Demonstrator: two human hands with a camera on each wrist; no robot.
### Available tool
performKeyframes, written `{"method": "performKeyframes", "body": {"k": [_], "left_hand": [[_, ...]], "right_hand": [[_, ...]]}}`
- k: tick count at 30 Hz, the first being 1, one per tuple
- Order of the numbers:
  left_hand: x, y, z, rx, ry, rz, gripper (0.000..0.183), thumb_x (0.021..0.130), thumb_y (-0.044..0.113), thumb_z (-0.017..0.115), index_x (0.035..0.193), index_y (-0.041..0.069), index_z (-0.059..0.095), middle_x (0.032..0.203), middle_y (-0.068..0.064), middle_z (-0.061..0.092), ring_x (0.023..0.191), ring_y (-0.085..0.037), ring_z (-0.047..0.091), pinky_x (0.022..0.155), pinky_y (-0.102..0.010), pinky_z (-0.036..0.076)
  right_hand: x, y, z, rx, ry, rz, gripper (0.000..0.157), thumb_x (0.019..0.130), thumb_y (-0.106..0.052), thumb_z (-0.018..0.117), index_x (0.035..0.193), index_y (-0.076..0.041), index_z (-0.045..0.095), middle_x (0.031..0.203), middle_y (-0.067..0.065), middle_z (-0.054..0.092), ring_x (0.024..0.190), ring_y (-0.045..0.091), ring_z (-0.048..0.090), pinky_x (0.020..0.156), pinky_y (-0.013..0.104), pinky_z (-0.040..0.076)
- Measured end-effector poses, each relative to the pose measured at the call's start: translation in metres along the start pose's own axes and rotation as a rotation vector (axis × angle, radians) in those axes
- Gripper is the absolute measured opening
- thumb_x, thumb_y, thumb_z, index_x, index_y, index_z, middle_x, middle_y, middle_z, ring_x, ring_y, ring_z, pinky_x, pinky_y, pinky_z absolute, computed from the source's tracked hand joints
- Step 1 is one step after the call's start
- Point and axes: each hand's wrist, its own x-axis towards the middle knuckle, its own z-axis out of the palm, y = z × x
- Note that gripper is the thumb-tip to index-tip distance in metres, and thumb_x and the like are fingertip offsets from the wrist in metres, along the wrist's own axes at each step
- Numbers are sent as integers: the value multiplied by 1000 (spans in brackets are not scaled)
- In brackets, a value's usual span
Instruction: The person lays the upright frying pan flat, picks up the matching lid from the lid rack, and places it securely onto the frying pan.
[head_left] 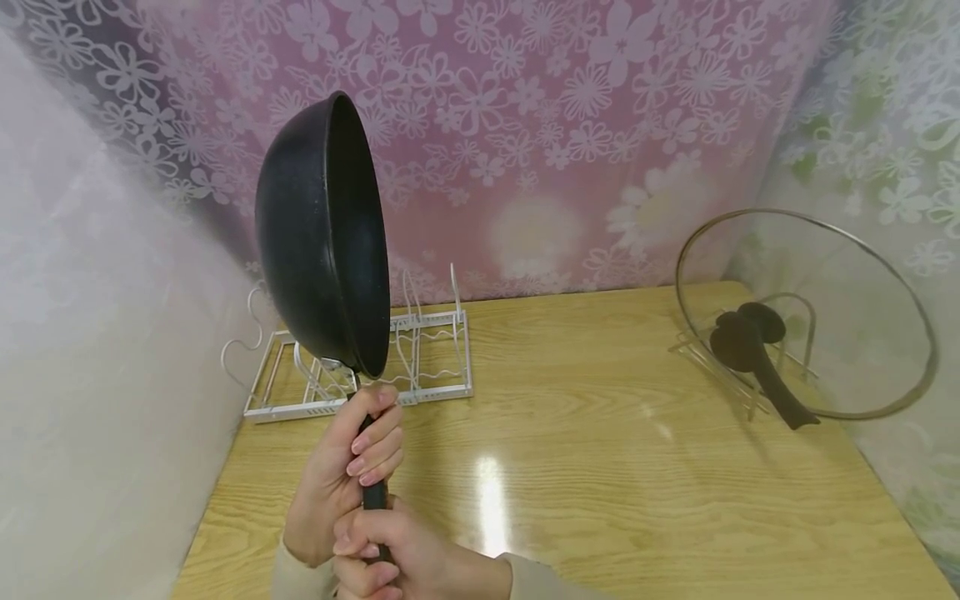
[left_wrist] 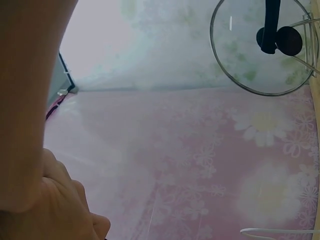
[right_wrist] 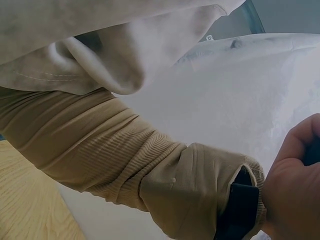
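Both hands grip the long black handle [head_left: 374,493] of a deep black wok [head_left: 300,233], which stands up vertically in the air, its opening turned to the right. The left hand [head_left: 358,467] wraps the handle just below the wok's metal bracket [head_left: 339,367]. Below it, the right hand [head_left: 393,550] curls around the handle's lower end. The wok partly hides a white wire rack [head_left: 442,392] on the table behind it. In the left wrist view a fist [left_wrist: 55,210] shows at the lower left; the wok is out of sight there.
At the right, a round glass lid [head_left: 855,317] with a dark knob and handle [head_left: 772,392] leans upright in a wire stand [head_left: 810,333]. The wooden table [head_left: 600,467] meets a pink flowered backdrop [head_left: 525,167]. A pale wall [head_left: 90,333] rises at the left.
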Motion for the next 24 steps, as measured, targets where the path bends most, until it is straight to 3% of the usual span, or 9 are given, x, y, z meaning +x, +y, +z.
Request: {"method": "performKeyframes", "body": {"k": [10, 24], "left_hand": [[1, -2, 6, 22, -8, -1, 41, 103, 4, 12, 74, 12, 40, 53, 5, 20, 37, -5, 17, 36, -12, 32], [1, -8, 13, -5, -4, -8, 39, 104, 5, 17, 82, 11, 48, 55, 5, 21, 38, -4, 18, 38, -12, 35]], "right_hand": [[-2, -1, 3, -50, 14, -21, 30, 83, -5, 32, 57, -19, 29, 42, -14, 31, 31, 2, 25, 30, 20, 15], [-7, 0, 3, -122, 9, -99, 29, 86, -3, 33, 61, -14, 25, 45, -16, 33, 35, 2, 22, 33, 22, 11]]}}
